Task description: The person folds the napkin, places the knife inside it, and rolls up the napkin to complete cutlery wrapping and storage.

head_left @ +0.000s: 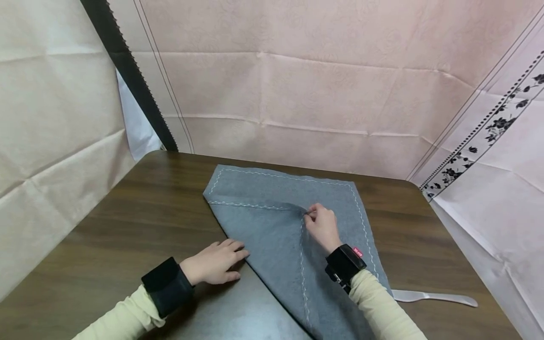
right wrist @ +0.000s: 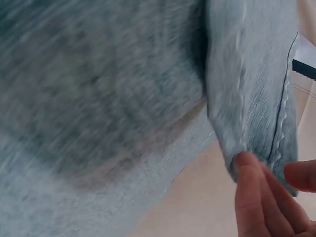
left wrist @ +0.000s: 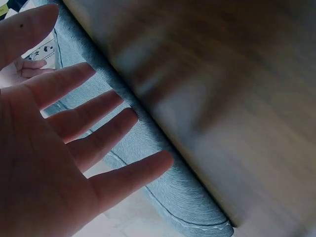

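A blue-grey cloth (head_left: 263, 245) with pale zigzag stitching near its edges lies folded diagonally, one corner flap turned over onto the rest. At that flap's corner, the right hand (head_left: 324, 227) pinches the fabric with bent fingers. In the right wrist view, the fingertips (right wrist: 244, 160) meet the cloth's corner (right wrist: 232, 165). My left hand (head_left: 214, 263) has its fingers spread, with the fingertips resting at the diagonal fold. The left wrist view shows the left palm (left wrist: 44, 148) and straight fingers beside the folded edge (left wrist: 148, 128).
A table knife (head_left: 437, 297) lies right of the cloth, its blade end partly hidden by the cloth. Everything rests on a brown wooden table (head_left: 140, 217). Pale patterned sheets (head_left: 297, 94) hang behind and beside the table.
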A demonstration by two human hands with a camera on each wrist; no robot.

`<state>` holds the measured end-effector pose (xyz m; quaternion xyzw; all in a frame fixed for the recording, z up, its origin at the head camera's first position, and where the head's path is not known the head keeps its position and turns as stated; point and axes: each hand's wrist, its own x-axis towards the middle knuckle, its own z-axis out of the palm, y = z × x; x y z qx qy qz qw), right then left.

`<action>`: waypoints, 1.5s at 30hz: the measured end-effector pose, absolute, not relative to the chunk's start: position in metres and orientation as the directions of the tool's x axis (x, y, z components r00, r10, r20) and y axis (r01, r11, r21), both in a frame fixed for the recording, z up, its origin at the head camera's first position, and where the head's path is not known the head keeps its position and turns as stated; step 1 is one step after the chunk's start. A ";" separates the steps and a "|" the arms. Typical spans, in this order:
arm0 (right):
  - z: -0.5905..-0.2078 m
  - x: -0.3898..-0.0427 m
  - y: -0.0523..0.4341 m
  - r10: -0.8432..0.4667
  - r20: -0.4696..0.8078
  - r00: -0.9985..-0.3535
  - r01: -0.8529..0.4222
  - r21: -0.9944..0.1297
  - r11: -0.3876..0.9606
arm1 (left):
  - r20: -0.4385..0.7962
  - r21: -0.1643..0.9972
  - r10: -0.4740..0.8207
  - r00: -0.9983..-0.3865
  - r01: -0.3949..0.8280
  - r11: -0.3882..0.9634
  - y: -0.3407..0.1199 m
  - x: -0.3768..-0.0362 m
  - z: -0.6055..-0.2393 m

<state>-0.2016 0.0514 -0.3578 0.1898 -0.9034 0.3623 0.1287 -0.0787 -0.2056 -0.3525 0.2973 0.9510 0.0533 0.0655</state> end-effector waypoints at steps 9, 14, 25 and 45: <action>-0.356 -0.206 0.064 -0.223 0.251 -0.942 -0.334 -0.628 0.703 | -0.105 0.178 0.552 -0.827 0.531 0.829 -0.194 -0.092 -0.349; -0.356 -0.211 0.072 -0.199 0.243 -0.949 -0.309 -0.611 0.729 | -0.112 0.191 0.543 -0.832 0.518 0.834 -0.185 -0.102 -0.348; -0.350 -0.220 0.087 -0.189 0.174 -0.967 -0.256 -0.612 0.748 | -0.175 0.225 0.491 -0.853 0.451 0.864 -0.170 -0.115 -0.347; -0.359 -0.250 0.112 -0.147 0.128 -0.981 -0.195 -0.596 0.779 | -0.222 0.258 0.446 -0.867 0.389 0.885 -0.145 -0.135 -0.352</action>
